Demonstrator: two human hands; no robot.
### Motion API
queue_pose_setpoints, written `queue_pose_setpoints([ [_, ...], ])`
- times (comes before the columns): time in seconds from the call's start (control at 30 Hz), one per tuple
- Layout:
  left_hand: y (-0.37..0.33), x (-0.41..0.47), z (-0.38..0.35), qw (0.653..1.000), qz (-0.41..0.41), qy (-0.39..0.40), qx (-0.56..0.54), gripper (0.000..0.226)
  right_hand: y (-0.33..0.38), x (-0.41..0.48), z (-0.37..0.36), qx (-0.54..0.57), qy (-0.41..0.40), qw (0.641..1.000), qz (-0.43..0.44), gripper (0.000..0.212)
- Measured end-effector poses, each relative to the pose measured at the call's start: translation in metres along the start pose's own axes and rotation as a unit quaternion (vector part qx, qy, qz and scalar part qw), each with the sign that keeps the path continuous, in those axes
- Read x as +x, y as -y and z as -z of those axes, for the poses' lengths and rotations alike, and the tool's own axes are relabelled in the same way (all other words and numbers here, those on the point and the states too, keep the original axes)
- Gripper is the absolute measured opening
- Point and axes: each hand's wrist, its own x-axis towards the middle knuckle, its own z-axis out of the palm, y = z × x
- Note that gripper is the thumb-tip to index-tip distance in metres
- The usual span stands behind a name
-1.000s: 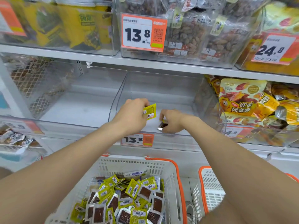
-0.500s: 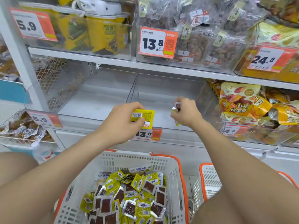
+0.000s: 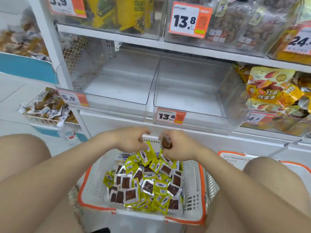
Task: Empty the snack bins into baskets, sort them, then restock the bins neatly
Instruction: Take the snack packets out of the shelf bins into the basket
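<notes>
Snack packets [image 3: 144, 184], yellow-green with brown windows, heap in your white basket [image 3: 192, 182]. Your right hand [image 3: 180, 147] pinches a brown packet [image 3: 167, 143]. Your left hand [image 3: 131, 140] curls above the heap, and its hold can't be told.

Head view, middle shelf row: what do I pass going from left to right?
Wrapped snacks → 5.9 price tag → left clear bin → right clear bin, with a 13.8 price tag on its front → orange snack bags.
</notes>
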Motion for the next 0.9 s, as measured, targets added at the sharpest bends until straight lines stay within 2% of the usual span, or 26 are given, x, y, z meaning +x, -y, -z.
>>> queue_pose_setpoints([
  [0.03,0.009,0.003,-0.006,0.997,0.006,0.038,0.068,0.063,-0.001,0.004,-0.010,-0.011,0.051,0.999,-0.013,0.046],
  [0.07,0.019,0.009,-0.014,0.990,0.014,0.067,0.126,0.065,-0.002,0.009,-0.019,-0.039,0.096,0.994,-0.025,0.056],
  [0.1,0.026,0.014,-0.021,0.982,0.024,0.086,0.167,0.057,-0.002,0.016,-0.027,-0.076,0.127,0.988,-0.034,0.063],
  [0.2,0.037,0.027,-0.036,0.969,0.053,0.088,0.223,0.016,-0.001,0.039,-0.046,-0.117,0.142,0.982,-0.039,0.057],
  [0.27,0.043,0.031,-0.040,0.968,0.061,0.083,0.228,0.018,-0.003,0.055,-0.054,-0.111,0.135,0.983,-0.049,0.054],
  [0.4,0.067,0.025,-0.048,0.972,0.124,0.058,0.191,0.049,-0.011,0.077,-0.074,-0.031,0.049,0.993,-0.104,0.042],
  [0.47,0.085,0.019,-0.053,0.971,0.154,0.032,0.181,0.048,-0.013,0.081,-0.097,0.030,-0.016,0.989,-0.145,0.035],
  [0.53,0.106,0.015,-0.058,0.972,0.174,0.005,0.156,0.044,-0.010,0.080,-0.127,0.075,-0.046,0.980,-0.179,0.024],
  [0.63,0.131,0.004,-0.071,0.971,0.205,-0.071,0.102,0.044,0.000,0.074,-0.170,0.090,-0.054,0.980,-0.170,0.015],
  [0.77,0.162,-0.027,-0.110,0.941,0.272,-0.187,0.078,0.050,0.013,0.063,-0.203,0.136,-0.109,0.973,-0.151,0.015],
  [0.83,0.183,-0.038,-0.138,0.942,0.272,-0.194,0.017,0.052,0.014,0.056,-0.212,0.150,-0.142,0.966,-0.158,0.014],
  [0.9,0.193,-0.043,-0.156,0.938,0.273,-0.202,-0.069,0.041,0.010,0.044,-0.222,0.154,-0.185,0.954,-0.177,0.013],
])
